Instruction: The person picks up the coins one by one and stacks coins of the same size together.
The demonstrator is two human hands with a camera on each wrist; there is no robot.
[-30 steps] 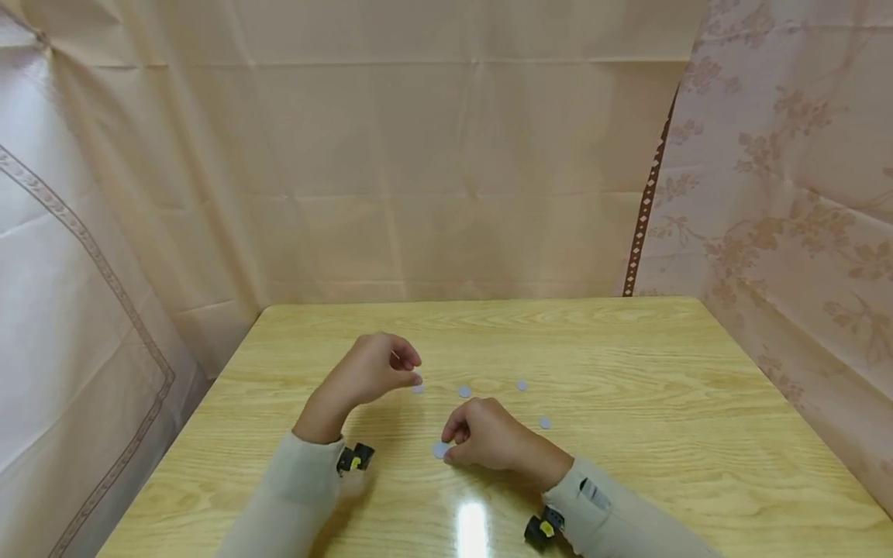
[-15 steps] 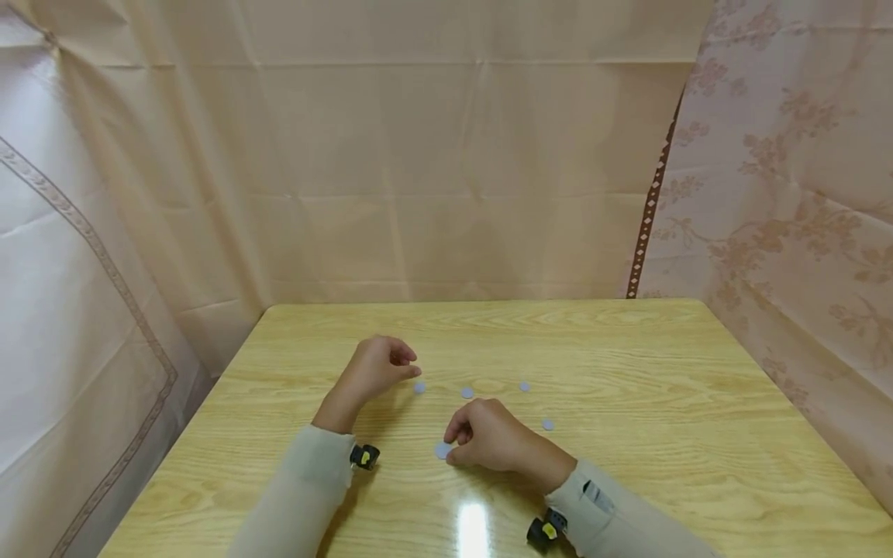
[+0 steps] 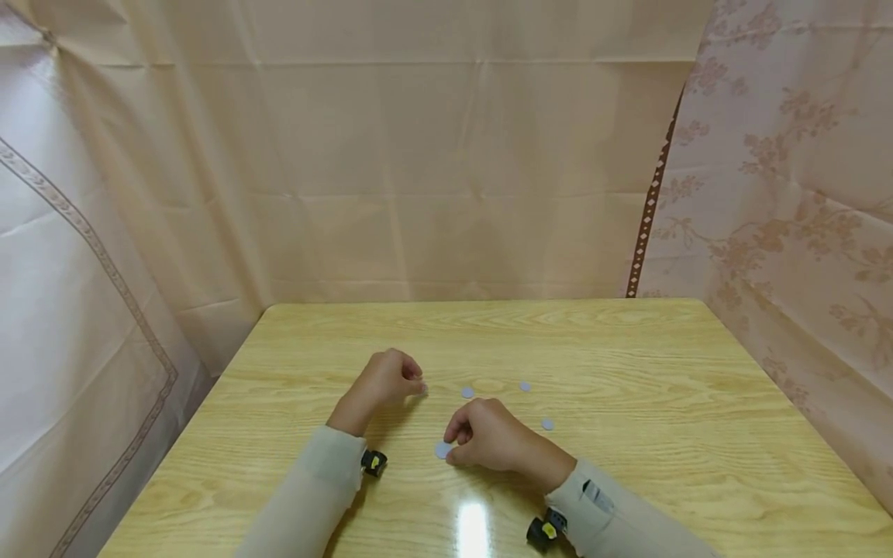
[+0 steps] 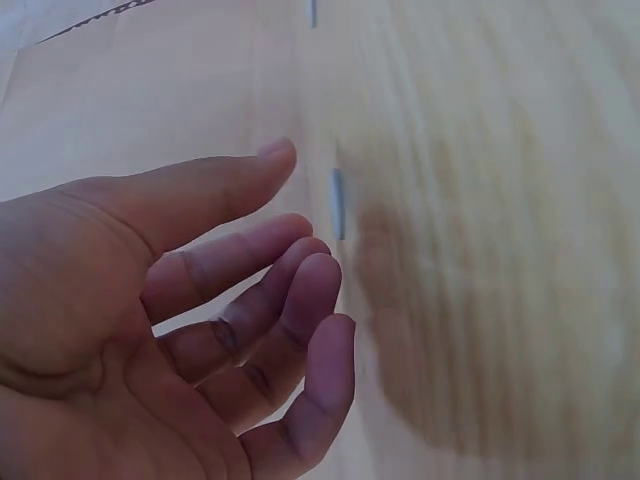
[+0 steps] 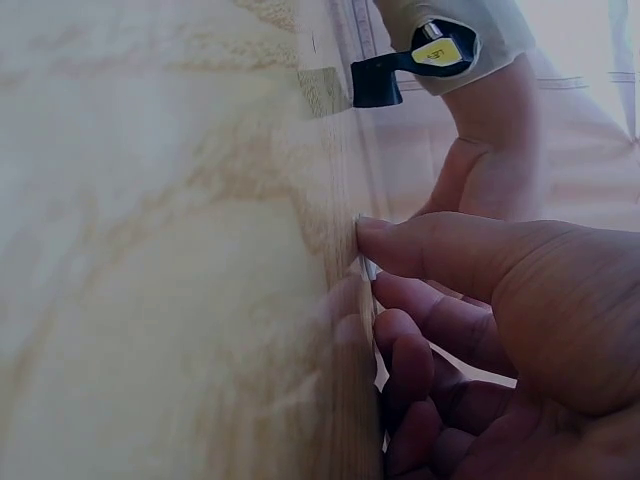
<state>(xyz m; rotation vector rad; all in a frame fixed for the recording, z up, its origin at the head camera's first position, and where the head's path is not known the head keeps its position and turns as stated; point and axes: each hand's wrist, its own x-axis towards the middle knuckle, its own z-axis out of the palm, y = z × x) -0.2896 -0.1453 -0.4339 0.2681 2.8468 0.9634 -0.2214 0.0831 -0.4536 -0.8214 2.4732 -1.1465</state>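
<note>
Low over the wooden table, my left hand [image 3: 389,378] has its thumb and fingertips right at a small pale round disc [image 3: 423,389], partly covering it in the head view. The left wrist view shows this disc [image 4: 337,203] edge-on, just beyond the tips, with thumb and loosely bent fingers apart and nothing between them. Nearer the body, my right hand [image 3: 491,438] pinches a larger-looking pale disc [image 3: 443,450] by its right side. Its thin edge [image 5: 367,268] shows between thumb and forefinger in the right wrist view.
Three more pale discs lie past the right hand: one at the middle [image 3: 467,393], one farther right [image 3: 525,386] and a nearer one [image 3: 547,425]. Cloth curtains [image 3: 446,170] hang behind and beside the wooden table [image 3: 663,465]. Each wrist wears a small black camera [image 3: 374,463].
My left hand first draws back slightly from the small disc, then lowers and moves right until its fingertips cover part of it. The right hand keeps its place on its disc.
</note>
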